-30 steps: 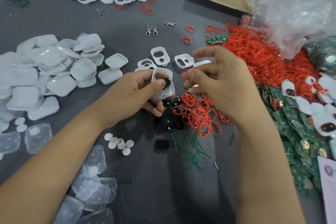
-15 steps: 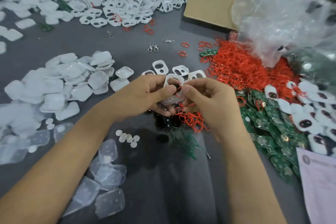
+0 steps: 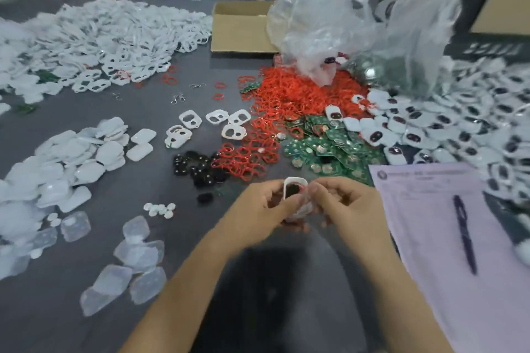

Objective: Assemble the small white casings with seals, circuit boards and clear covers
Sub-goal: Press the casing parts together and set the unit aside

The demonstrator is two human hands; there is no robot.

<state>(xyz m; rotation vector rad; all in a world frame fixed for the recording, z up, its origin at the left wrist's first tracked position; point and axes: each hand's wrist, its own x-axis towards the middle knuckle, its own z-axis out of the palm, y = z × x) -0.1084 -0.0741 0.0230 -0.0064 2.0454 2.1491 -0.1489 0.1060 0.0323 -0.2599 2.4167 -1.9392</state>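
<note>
The white casing sits upright between my two hands, just above the table's near edge — left hand and right hand both pinch it by its sides, I judge to keep its dark opening facing me. Red seals and green circuit boards lie heaped beyond, near enough to reach.

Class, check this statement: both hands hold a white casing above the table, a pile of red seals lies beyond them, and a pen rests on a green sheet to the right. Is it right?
Not quite. The head view shows the pen resting on a pale pink sheet, not a green one. The rest stands: left hand and right hand hold the white casing, red seals beyond.
</note>
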